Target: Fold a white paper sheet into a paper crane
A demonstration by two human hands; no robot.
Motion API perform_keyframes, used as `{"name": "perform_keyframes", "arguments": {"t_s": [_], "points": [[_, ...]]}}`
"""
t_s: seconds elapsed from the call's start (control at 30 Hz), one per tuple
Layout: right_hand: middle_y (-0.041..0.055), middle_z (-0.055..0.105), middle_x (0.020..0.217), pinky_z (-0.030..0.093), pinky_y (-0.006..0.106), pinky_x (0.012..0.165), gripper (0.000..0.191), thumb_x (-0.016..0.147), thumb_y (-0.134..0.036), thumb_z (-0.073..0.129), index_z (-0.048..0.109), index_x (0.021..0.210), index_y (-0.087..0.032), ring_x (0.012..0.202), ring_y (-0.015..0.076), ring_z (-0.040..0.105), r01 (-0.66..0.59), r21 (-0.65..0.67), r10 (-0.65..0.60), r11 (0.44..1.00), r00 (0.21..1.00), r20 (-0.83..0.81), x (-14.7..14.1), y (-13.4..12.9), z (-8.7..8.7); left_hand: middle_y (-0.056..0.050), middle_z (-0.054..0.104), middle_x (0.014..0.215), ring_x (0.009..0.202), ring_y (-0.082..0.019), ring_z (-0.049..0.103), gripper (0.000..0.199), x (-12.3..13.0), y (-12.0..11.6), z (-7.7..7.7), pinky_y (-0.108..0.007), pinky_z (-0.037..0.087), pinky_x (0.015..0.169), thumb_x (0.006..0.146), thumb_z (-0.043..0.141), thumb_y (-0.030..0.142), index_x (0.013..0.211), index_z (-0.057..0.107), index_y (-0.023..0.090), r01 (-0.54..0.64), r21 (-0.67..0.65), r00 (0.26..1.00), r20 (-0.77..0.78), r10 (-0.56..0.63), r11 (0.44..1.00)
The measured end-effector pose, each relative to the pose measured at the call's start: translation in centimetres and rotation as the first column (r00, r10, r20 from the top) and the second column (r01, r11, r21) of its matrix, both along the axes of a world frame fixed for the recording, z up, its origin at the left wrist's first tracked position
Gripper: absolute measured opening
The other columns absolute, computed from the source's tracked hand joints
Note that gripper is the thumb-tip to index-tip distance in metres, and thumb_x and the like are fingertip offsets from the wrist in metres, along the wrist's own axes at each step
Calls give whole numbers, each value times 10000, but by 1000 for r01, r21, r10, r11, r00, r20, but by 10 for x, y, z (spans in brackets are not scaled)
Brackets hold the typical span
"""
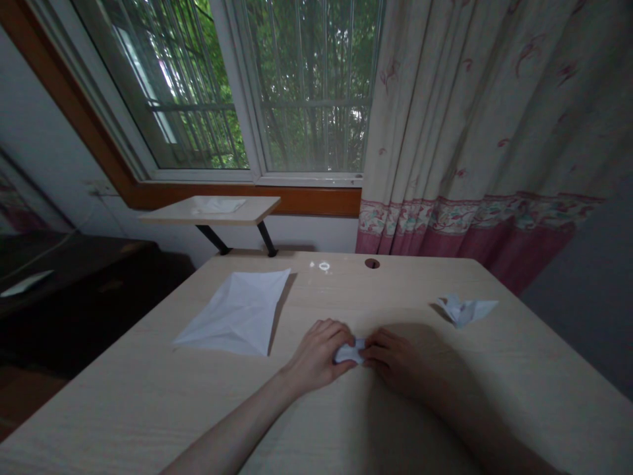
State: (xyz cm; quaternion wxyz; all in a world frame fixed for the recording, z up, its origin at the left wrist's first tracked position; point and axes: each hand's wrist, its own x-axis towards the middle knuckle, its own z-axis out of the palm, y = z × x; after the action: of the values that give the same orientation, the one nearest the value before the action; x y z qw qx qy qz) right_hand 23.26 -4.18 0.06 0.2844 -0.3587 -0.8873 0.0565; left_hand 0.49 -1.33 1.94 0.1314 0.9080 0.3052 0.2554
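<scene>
Low over the middle of the desk, a small folded piece of white paper [350, 353] lies between my two hands. My left hand [324, 349] has its fingers closed around the paper's left end. At the other end, my right hand [388, 356] pinches the paper between thumb and fingers. Much of the paper is hidden by the fingers, so its folded shape is hard to make out. To the left lies a creased, opened-out white sheet [235, 313]. A folded white paper shape with pointed ends, like a bird [465, 309], rests on the right.
The pale wooden desk [148, 389] carries a raised shelf [257, 210] on black supports at its back left, with white paper [217, 205] on it. A round cable hole [372, 264] sits near the back edge. Behind are a barred window and a patterned curtain [475, 132].
</scene>
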Motion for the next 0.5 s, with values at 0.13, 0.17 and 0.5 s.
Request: {"name": "perform_keyframes", "arguments": {"t_s": [0.13,0.17,0.5], "points": [[48,651,874,512,287,715,183,867,-95,542,689,907,-198,797,157,605,14,-3,-14,1000,1000,24,-1,-1,3,-43,615,1109,1020,-243,538,418,1,0,0,-360,388,879,759,751,344,1115,561,233,-35,-39,999,-16,35,999],[48,652,875,512,285,720,179,867,-99,546,690,906,-198,801,156,607,12,-6,-11,1000,1000,28,-1,-1,3,-40,611,1119,1027,-242,536,438,1,0,1,-360,388,884,753,752,341,1129,555,235,-39,-43,999,-20,38,998],[56,669,903,521,315,740,123,854,-161,605,686,937,-200,806,173,618,48,-11,-48,999,999,6,1,1,1,-39,630,1085,1015,-257,542,405,4,-1,5,-361,378,865,741,723,315,1099,550,236,-53,-80,998,-27,51,995]]}}
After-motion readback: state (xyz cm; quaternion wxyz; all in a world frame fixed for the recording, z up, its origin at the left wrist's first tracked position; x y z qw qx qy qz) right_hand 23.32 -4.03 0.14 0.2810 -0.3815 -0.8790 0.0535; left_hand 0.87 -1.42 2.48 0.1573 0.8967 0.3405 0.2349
